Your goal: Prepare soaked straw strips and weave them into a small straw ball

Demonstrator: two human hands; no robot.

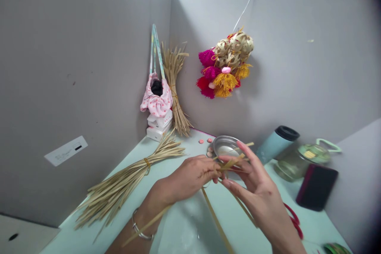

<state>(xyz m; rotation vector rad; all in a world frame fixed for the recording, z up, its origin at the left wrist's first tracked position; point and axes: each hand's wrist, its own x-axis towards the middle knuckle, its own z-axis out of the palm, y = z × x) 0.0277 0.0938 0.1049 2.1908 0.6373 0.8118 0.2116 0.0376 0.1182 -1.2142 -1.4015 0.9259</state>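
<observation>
Flat straw-coloured strips (214, 218) cross between my hands over the pale green table, their loose ends trailing down and to the left. My left hand (193, 176), with a silver bangle at the wrist, is closed and pinches the strips where they cross. Beside it, my right hand (258, 190) grips the strips from the right between thumb and fingers, its index finger raised. The exact crossing is partly hidden by fingers. Just behind the hands sits a round metal bowl (228, 143), next to small pink discs (201, 141).
A tied bundle of strips (125, 178) lies at left; another bundle (175, 95) leans in the corner by a pink cloth bag (157, 103). Woven balls with tassels (228, 63) hang on the partition. At right are a blue tumbler (274, 145), green jug (293, 162), phone (317, 186) and red-handled scissors (294, 220).
</observation>
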